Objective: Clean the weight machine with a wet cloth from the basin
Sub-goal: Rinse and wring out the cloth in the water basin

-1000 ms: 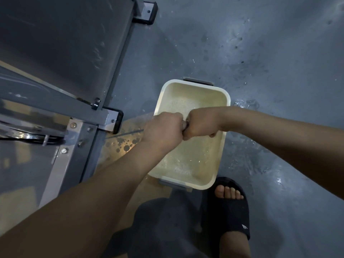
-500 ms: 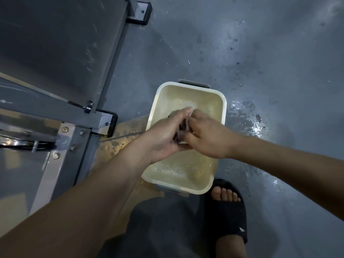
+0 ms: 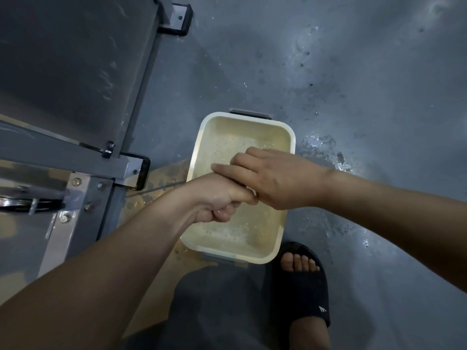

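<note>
Only 1 view, from a wide-angle camera worn on the person's head. It faces almost straight down at the grey floor (image 3: pixel 328 72), close above the basin (image 3: pixel 242 127) at the frame's centre. The left arm (image 3: pixel 101 274) enters from the lower left, the right arm (image 3: pixel 379 198) from the right edge. The weight machine (image 3: pixel 75 72) fills the upper left, and a sandalled foot (image 3: pixel 300 263) lies at the bottom.

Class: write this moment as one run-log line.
step: cloth handled over basin | left hand: fisted | right hand: laid across it | cloth: mostly hidden

Dim, wet-floor (image 3: pixel 326 147) glare, wide-angle edge distortion
</note>
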A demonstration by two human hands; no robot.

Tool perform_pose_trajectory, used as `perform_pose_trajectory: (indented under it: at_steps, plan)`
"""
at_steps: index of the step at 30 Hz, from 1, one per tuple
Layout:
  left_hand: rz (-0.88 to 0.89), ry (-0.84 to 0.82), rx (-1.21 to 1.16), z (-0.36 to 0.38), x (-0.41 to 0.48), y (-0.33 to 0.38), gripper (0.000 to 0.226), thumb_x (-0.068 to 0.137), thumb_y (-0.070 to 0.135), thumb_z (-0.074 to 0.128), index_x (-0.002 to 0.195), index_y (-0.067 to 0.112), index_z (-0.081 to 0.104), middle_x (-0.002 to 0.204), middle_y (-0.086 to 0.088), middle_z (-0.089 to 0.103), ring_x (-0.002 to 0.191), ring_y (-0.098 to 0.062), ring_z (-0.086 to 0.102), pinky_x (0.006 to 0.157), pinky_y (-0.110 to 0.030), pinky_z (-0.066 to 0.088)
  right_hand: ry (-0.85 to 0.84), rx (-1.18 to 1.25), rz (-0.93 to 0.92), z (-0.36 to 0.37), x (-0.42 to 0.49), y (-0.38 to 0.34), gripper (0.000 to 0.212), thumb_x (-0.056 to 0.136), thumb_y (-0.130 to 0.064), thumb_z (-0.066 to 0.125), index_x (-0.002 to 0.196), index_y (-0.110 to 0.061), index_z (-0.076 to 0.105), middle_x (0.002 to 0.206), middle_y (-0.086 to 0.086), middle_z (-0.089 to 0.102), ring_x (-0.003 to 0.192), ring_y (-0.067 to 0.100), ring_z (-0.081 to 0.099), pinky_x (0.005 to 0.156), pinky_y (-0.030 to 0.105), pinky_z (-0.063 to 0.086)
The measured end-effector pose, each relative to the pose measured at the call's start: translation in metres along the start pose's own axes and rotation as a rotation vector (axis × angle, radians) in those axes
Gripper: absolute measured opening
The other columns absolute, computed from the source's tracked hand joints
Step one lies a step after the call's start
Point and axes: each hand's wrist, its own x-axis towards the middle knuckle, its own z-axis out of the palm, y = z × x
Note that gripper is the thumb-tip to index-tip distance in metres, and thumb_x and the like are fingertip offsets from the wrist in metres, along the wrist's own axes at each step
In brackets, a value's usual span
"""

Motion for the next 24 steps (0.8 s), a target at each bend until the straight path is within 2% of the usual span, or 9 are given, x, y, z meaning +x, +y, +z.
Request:
perform_pose_trajectory:
  at_steps: [4,6,8,10,12,17,20,22,24]
  plan:
    - [-0.023,0.120,0.051,0.004,0.001,0.004,0.028,0.085,-0.002,0.055,0.071,0.018,0.041,0.057,0.001,0.032,0.047,-0.011,0.023,0.044,-0.024,0.016,0.077,-0.104,-0.024,0.008,0.004,0.004,0.057,0.097,-0.008,0.043,0.154,-0.011,0.040,0.112,0.005,0.056,0.090,0.025,0.048,0.078,0.043,0.050]
    - [0.022,0.111,-0.010,0.007,0.002,0.004,0.032,0.085,-0.006,0.053,0.069,0.018,0.040,0.059,0.000,0.030,0.049,-0.011,0.022,0.042,-0.024,0.017,0.159,-0.119,0.007,0.012,0.006,0.002,0.036,0.100,-0.008,0.045,0.134,-0.006,0.057,0.103,0.009,0.055,0.085,0.026,0.047,0.069,0.045,0.050]
    - [0.057,0.006,-0.089,0.006,0.002,0.003,0.033,0.089,-0.007,0.057,0.071,0.018,0.044,0.063,0.000,0.029,0.051,-0.010,0.021,0.041,-0.021,0.019,0.223,-0.161,0.052,0.013,0.009,-0.001,0.019,0.099,-0.007,0.046,0.109,-0.004,0.063,0.093,0.013,0.054,0.077,0.029,0.047,0.060,0.046,0.046]
    - [0.054,-0.124,-0.149,-0.001,-0.001,0.001,0.033,0.091,-0.003,0.065,0.073,0.019,0.048,0.064,0.003,0.030,0.053,-0.007,0.021,0.040,-0.018,0.019,0.254,-0.230,0.081,0.013,0.011,-0.002,0.014,0.097,-0.004,0.045,0.094,-0.004,0.059,0.088,0.014,0.053,0.071,0.030,0.047,0.056,0.045,0.042]
    - [0.018,-0.197,-0.114,-0.005,-0.003,-0.001,0.031,0.091,0.003,0.071,0.074,0.020,0.052,0.064,0.003,0.033,0.054,-0.006,0.022,0.041,-0.017,0.018,0.288,-0.284,0.073,0.013,0.011,-0.004,0.015,0.096,-0.001,0.044,0.089,-0.006,0.056,0.086,0.014,0.053,0.070,0.030,0.047,0.055,0.044,0.041]
    - [-0.104,-0.165,0.050,0.001,-0.005,0.000,0.028,0.088,0.018,0.080,0.065,0.024,0.065,0.060,0.004,0.033,0.052,-0.008,0.020,0.043,-0.020,0.015,0.296,-0.391,0.094,0.019,0.013,-0.010,0.017,0.092,-0.001,0.046,0.081,-0.008,0.055,0.081,0.010,0.052,0.067,0.026,0.047,0.048,0.038,0.038]
    - [-0.120,-0.018,0.256,-0.001,-0.008,0.005,0.029,0.082,0.021,0.083,0.081,0.018,0.054,0.059,0.003,0.030,0.048,-0.012,0.022,0.045,-0.025,0.017,0.169,-0.355,0.129,0.018,0.016,-0.006,0.016,0.081,-0.004,0.050,0.069,-0.012,0.056,0.072,0.006,0.053,0.066,0.027,0.050,0.044,0.029,0.031]
    - [-0.057,0.141,0.512,0.004,-0.006,0.006,0.030,0.083,0.015,0.075,0.072,0.015,0.047,0.057,0.001,0.033,0.045,-0.018,0.028,0.046,-0.024,0.021,-0.017,-0.258,0.179,0.011,0.023,-0.012,0.017,0.076,-0.015,0.054,0.059,-0.018,0.056,0.061,0.002,0.051,0.059,0.026,0.052,0.047,0.024,0.026]
    - [0.013,0.346,0.812,0.010,-0.001,0.004,0.028,0.085,0.010,0.062,0.063,0.014,0.046,0.061,-0.002,0.045,0.052,-0.023,0.043,0.048,-0.024,0.030,-0.266,-0.202,0.304,0.004,0.033,-0.022,0.019,0.079,-0.022,0.058,0.061,-0.018,0.054,0.060,-0.003,0.048,0.061,0.027,0.053,0.053,0.025,0.031]
